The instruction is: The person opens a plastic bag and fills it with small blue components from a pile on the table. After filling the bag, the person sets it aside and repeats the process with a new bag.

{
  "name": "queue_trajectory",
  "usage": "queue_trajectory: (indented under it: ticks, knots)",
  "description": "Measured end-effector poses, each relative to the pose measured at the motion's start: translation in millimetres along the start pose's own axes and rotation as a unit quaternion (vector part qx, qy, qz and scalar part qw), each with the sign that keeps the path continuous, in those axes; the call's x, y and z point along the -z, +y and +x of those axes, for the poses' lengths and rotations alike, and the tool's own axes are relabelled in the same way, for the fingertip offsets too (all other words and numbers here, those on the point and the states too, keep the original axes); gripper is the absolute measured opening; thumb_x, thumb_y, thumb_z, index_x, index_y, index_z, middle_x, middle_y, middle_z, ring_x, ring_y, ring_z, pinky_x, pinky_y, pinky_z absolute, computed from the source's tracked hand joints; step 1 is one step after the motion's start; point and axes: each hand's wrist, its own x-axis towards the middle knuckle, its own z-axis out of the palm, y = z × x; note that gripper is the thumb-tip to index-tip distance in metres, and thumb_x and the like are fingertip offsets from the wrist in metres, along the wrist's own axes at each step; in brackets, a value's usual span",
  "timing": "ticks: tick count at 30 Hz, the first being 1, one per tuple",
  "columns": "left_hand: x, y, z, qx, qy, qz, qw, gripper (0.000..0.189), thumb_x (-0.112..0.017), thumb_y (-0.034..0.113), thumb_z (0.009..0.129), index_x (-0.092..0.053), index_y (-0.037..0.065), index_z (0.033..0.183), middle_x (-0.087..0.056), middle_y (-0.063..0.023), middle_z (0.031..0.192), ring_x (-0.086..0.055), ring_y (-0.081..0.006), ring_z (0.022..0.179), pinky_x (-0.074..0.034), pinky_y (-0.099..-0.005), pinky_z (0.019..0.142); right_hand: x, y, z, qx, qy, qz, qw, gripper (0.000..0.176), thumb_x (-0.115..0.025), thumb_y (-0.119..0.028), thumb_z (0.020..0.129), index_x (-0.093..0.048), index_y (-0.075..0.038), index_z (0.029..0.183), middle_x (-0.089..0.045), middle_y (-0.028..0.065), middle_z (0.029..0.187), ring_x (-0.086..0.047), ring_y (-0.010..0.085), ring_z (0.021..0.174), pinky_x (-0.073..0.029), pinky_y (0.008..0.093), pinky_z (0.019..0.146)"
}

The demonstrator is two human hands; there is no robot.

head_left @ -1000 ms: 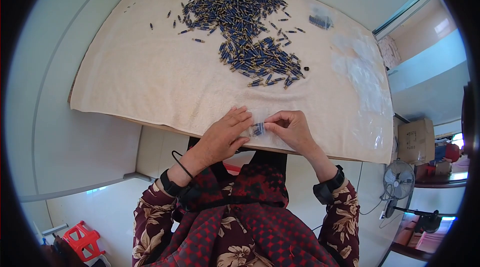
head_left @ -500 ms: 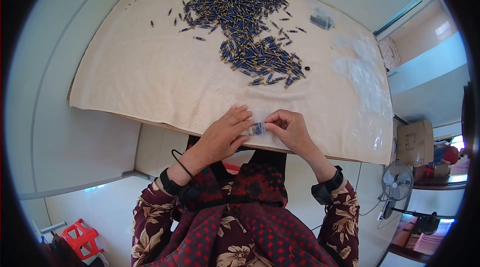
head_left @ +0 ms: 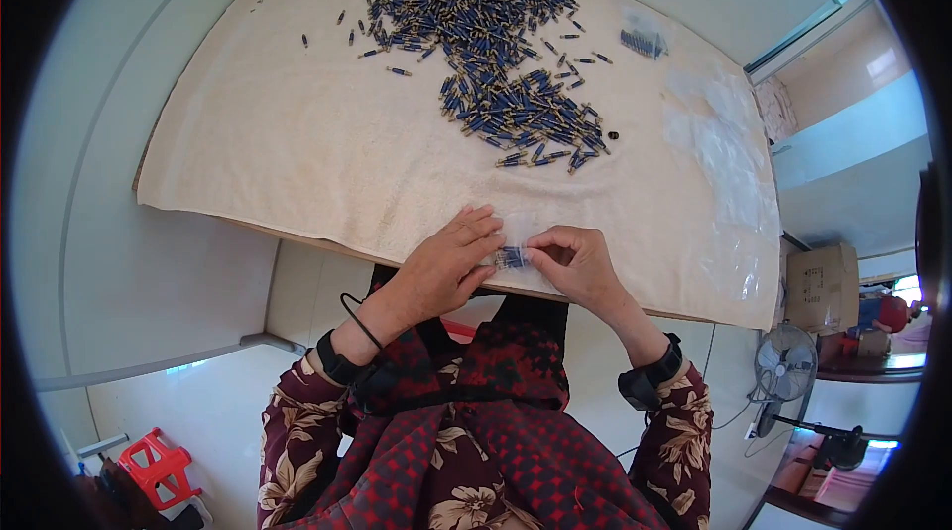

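A small clear plastic bag with several blue pieces inside lies on the cream cloth near the table's front edge. My left hand rests flat at the bag's left side, its fingers extended and touching it. Thumb and forefinger of my right hand pinch the bag's right edge. Beyond my hands a large pile of small blue pieces with brass-coloured ends spreads toward the back of the cloth.
Empty-looking clear bags are spread over the cloth's right side. A filled bag lies at the back right. A small dark round piece sits beside the pile. A fan and a carton stand right; a red stool stands lower left.
The view has shifted slightly. Both hands stay at the bag, with only a slight change in how its right edge lies at my right fingertips.
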Motion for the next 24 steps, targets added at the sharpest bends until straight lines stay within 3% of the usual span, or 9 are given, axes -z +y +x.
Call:
queue_trajectory:
  ticks: [4,7,12,20,24]
  knots:
    - [0,1,0,-0.001,-0.001,0.0,1.0,0.04,-0.067,0.005,0.078,-0.057,0.0,0.117,-0.053,-0.0176,0.126,-0.044,-0.0345,0.127,-0.031,-0.0448,0.112,4,-2,1,0.054,-0.01,-0.048,0.997,0.01,-0.07,-0.008,0.08,-0.07,0.0,0.087,-0.066,0.0036,0.068,-0.054,0.0059,0.057,-0.044,0.0224,0.054]
    - [0,2,1,0.004,0.001,0.0,1.0,0.042,-0.067,0.004,0.077,-0.057,0.0,0.117,-0.053,-0.0175,0.126,-0.044,-0.0346,0.127,-0.031,-0.045,0.112,6,0,4,-0.007,-0.044,-0.032,0.998,0.01,-0.071,-0.007,0.079,-0.07,0.0,0.086,-0.066,0.0057,0.069,-0.056,0.0082,0.058,-0.045,0.0234,0.055]
    - [3,2,0,0.006,0.003,-0.014,1.0,0.043,-0.068,0.005,0.076,-0.056,0.0,0.118,-0.053,-0.0172,0.126,-0.043,-0.0349,0.128,-0.03,-0.0453,0.112,5,-2,6,-0.032,-0.036,-0.043,0.998,0.011,-0.071,-0.007,0.078,-0.069,0.001,0.085,-0.065,0.0057,0.071,-0.057,0.0091,0.059,-0.046,0.0235,0.056]
    - [5,3,0,-0.022,-0.005,-0.012,1.0,0.049,-0.071,0.009,0.075,-0.057,0.005,0.122,-0.053,-0.0144,0.129,-0.042,-0.0343,0.129,-0.028,-0.0475,0.113,9,-10,6,0.02,-0.04,-0.079,0.996,0.011,-0.071,-0.006,0.077,-0.069,0.001,0.085,-0.063,0.007,0.07,-0.057,0.0107,0.059,-0.046,0.0245,0.056]
    - [0,5,1,-0.017,-0.016,0.045,0.999,0.048,-0.073,0.015,0.076,-0.058,0.005,0.12,-0.054,-0.0146,0.128,-0.042,-0.034,0.13,-0.028,-0.0473,0.113,13,-11,8,0.042,-0.065,-0.1,0.992,0.009,-0.068,-0.004,0.081,-0.068,0.003,0.086,-0.062,0.0035,0.073,-0.055,0.0067,0.063,-0.044,0.0224,0.057]
